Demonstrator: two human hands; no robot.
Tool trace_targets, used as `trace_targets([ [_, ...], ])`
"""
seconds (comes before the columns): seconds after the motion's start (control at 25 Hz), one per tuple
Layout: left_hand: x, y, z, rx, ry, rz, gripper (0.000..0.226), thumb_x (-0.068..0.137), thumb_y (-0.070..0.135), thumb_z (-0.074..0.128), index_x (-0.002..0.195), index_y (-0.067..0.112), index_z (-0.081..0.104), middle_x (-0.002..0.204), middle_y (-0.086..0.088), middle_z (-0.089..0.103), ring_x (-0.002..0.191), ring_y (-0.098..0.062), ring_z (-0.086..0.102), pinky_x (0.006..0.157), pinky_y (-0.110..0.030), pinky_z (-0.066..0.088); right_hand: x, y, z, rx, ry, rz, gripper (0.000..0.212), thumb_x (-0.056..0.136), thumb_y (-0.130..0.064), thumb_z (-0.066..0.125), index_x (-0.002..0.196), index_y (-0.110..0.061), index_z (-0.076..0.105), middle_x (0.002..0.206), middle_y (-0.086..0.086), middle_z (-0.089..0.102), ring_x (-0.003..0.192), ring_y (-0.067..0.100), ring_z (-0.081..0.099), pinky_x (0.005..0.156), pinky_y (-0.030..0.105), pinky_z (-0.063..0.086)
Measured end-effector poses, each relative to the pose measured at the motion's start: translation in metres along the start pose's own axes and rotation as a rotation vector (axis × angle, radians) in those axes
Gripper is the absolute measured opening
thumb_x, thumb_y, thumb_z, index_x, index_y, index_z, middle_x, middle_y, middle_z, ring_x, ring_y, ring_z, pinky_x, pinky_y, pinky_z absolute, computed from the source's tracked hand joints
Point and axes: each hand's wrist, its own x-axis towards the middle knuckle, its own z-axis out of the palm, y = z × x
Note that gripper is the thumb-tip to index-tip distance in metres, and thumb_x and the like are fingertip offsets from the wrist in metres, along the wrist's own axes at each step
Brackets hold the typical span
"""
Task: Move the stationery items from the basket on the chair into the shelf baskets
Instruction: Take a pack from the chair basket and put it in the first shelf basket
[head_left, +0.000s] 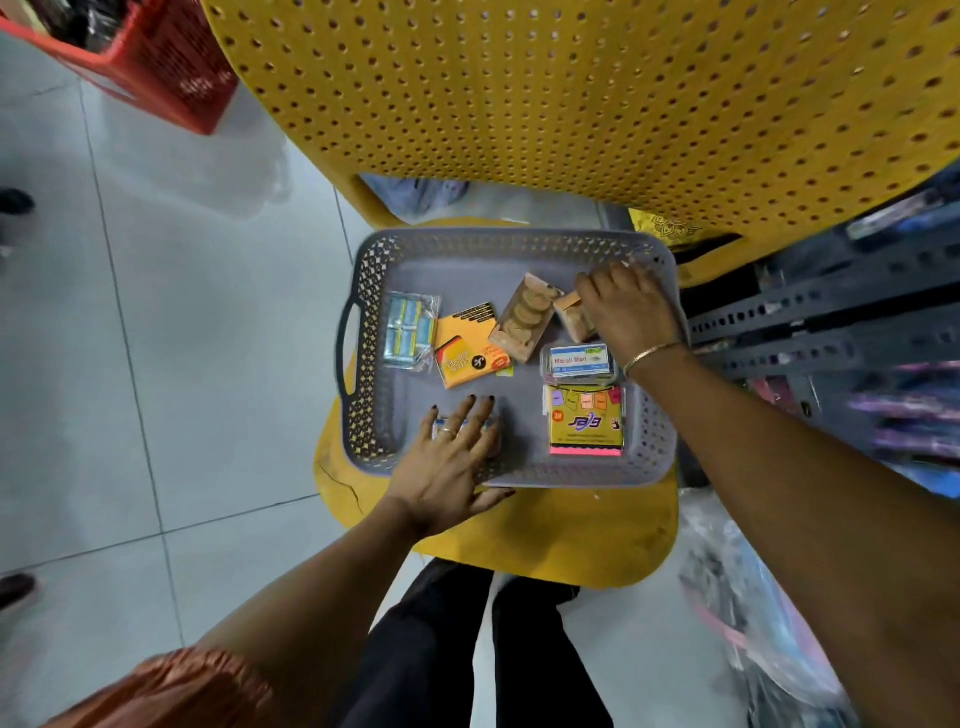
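A grey basket (374, 291) sits on the yellow chair seat (545, 535). Inside lie a clear pack of blue items (409, 330), an orange sticky-note pack (470, 345), a clear box of wooden discs (524, 317), a clear card box (579, 361) and a yellow sticky-note pack (586, 422). My left hand (452, 457) lies flat over a small white packet (441, 423) at the basket's near side. My right hand (631, 312) pinches a small tan box (569, 306) at the far right corner.
The perforated yellow chair back (571, 93) rises behind the basket. A red crate (156, 57) stands on the tiled floor at the far left. A dark metal shelf (831, 322) with blurred goods runs along the right. Plastic-wrapped goods (753, 597) lie at the near right.
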Motion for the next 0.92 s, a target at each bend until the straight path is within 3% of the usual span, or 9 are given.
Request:
trace_targets([
  [0.12,0.000,0.000,0.001,-0.013,-0.003,0.014,0.082,0.087,0.070,0.018,0.135,0.008,0.044,0.146,-0.017,0.035,0.133,-0.034,0.033,0.100,-0.060,0.030,-0.002,0.002,0.006,-0.020,0.001,-0.042,0.022,0.075,-0.013,0.036,0.084,-0.017,0.055,0.080,0.003,0.069,0.078,0.021,0.066,0.075,0.028,0.057],
  [0.24,-0.001,0.000,-0.001,-0.021,-0.023,0.010,0.086,0.085,0.072,0.013,0.136,0.008,0.042,0.149,-0.015,0.029,0.135,-0.034,0.029,0.102,-0.060,0.028,-0.009,0.008,0.002,0.024,0.059,-0.032,0.024,0.071,-0.012,0.045,0.090,-0.012,0.060,0.083,0.006,0.069,0.079,0.025,0.066,0.077,0.031,0.057],
  [0.4,-0.002,-0.001,-0.012,-0.044,-0.033,0.000,0.096,0.079,0.078,0.009,0.146,0.012,0.022,0.151,-0.007,0.001,0.140,-0.026,0.002,0.109,-0.058,0.012,-0.027,0.016,-0.025,0.316,0.048,0.004,0.058,0.063,-0.007,0.069,0.118,0.000,0.051,0.113,0.021,0.062,0.104,0.037,0.057,0.087,0.045,0.049],
  [0.52,0.000,0.001,-0.041,-0.066,0.066,0.027,0.094,0.080,0.079,0.015,0.145,0.011,0.021,0.152,-0.008,0.009,0.140,-0.028,0.005,0.107,-0.061,0.016,-0.046,0.032,-0.064,0.433,0.054,0.083,0.057,0.074,-0.016,0.065,0.126,-0.002,0.044,0.125,0.021,0.055,0.117,0.035,0.048,0.090,0.044,0.044],
  [0.64,0.007,0.007,-0.093,-0.059,0.159,0.080,0.093,0.082,0.078,0.017,0.147,0.012,0.017,0.153,-0.010,0.015,0.139,-0.031,0.014,0.106,-0.061,0.020,-0.079,0.056,-0.124,0.463,0.190,0.151,0.053,0.075,-0.022,0.068,0.122,-0.005,0.052,0.114,0.021,0.060,0.107,0.037,0.055,0.082,0.045,0.048],
  [0.8,0.026,0.032,-0.189,0.024,0.308,0.200,0.091,0.084,0.076,0.018,0.140,0.006,0.035,0.149,-0.014,0.029,0.133,-0.034,0.031,0.096,-0.062,0.034,-0.139,0.095,-0.216,0.432,0.449,0.306,0.047,0.074,-0.036,0.061,0.112,-0.010,0.060,0.101,0.016,0.066,0.096,0.035,0.062,0.074,0.042,0.052],
  [0.92,0.041,0.068,-0.263,0.105,0.446,0.308,0.089,0.085,0.073,0.017,0.134,0.004,0.044,0.144,-0.016,0.038,0.129,-0.035,0.039,0.090,-0.062,0.040,-0.197,0.118,-0.281,0.406,0.559,0.411,0.056,0.071,-0.044,0.043,0.114,-0.012,0.059,0.102,0.016,0.066,0.099,0.035,0.060,0.080,0.043,0.050],
])
